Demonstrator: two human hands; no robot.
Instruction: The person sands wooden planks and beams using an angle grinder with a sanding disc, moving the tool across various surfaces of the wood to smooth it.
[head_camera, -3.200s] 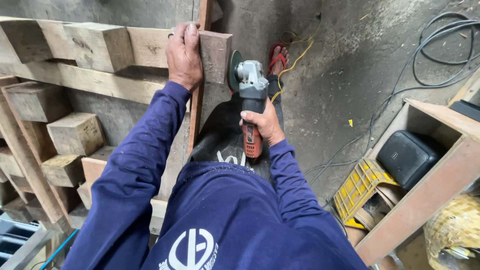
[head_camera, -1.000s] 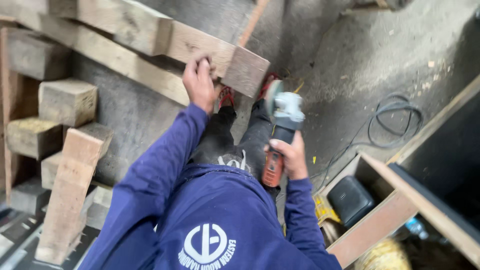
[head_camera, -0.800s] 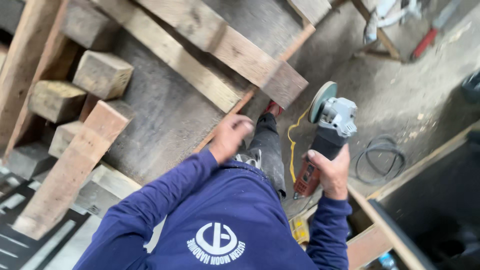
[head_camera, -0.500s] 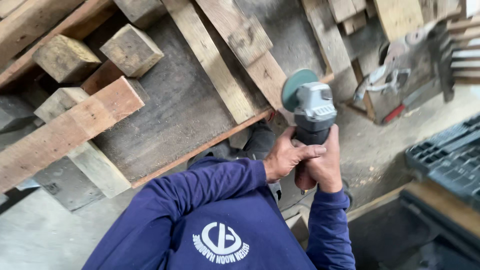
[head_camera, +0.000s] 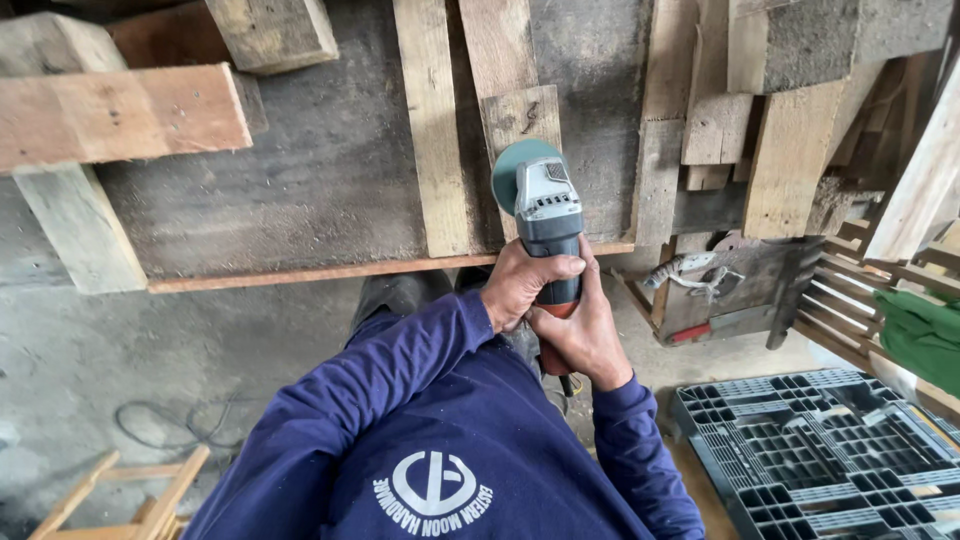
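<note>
An angle grinder (head_camera: 548, 215) with a grey head, dark body and green disc points away from me at mid frame. My left hand (head_camera: 522, 283) wraps the body from the left side. My right hand (head_camera: 583, 337) grips the rear of the handle just below it. Both hands are closed on the tool. The disc sits over the near end of a wooden plank (head_camera: 519, 118) that lies on a dusty grey work surface (head_camera: 300, 180). My blue long sleeves fill the lower middle of the view.
Several planks (head_camera: 432, 120) and wood blocks (head_camera: 120, 115) lie on the surface. More boards (head_camera: 790, 150) lean at the right. A black plastic pallet (head_camera: 810, 450) sits at lower right, a wooden frame (head_camera: 130, 495) at lower left, a cable (head_camera: 170, 425) on the floor.
My left hand let go of the plank and came onto the grinder body. The view swung round, so the planks now run away from me and the pallet has come into view.
</note>
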